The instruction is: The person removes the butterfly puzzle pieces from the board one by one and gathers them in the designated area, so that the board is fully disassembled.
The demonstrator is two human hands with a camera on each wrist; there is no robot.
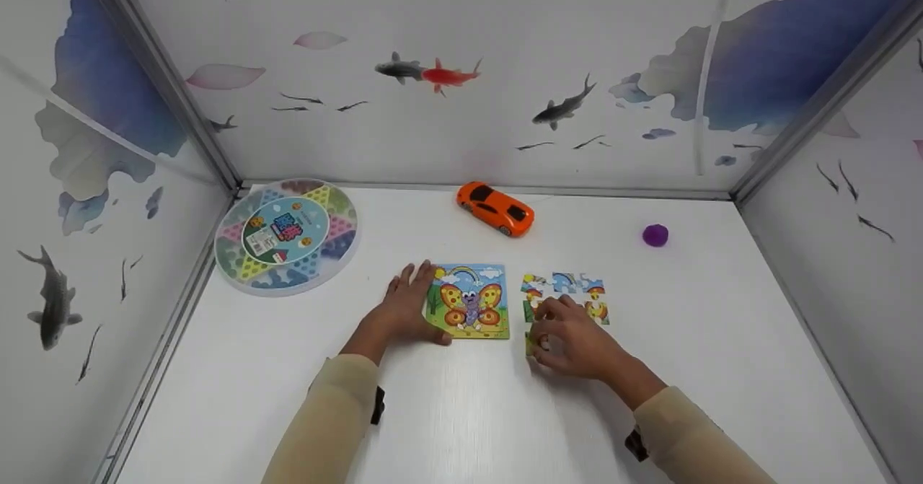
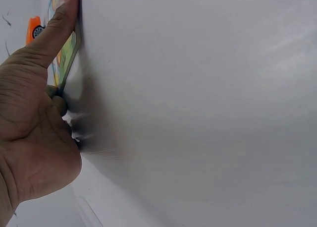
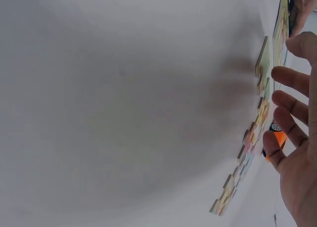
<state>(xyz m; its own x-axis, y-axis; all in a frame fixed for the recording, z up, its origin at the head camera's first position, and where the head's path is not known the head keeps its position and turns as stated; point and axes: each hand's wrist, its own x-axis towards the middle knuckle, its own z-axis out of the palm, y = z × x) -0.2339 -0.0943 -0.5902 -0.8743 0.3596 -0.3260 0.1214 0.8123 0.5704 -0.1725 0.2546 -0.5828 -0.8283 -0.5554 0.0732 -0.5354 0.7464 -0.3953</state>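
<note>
A square butterfly puzzle (image 1: 472, 304) lies flat at the middle of the table. My left hand (image 1: 405, 311) rests at its left side, fingers spread by the upper left corner and thumb along the bottom edge. To the right, several loose puzzle pieces (image 1: 595, 312) lie in spaced rows. Over the lower left of these hovers my right hand (image 1: 577, 340), partly hiding them. In the right wrist view its fingers (image 3: 292, 81) are parted and slightly bent, with nothing between them, close to a corner piece (image 3: 263, 58).
A round board game (image 1: 339, 253) lies at the back left. An orange toy car (image 1: 496, 210) stands behind the puzzle, and a purple ball (image 1: 655, 235) sits at the back right. Printed panels (image 1: 476, 138) wall the white table (image 1: 461, 412) at the back and sides.
</note>
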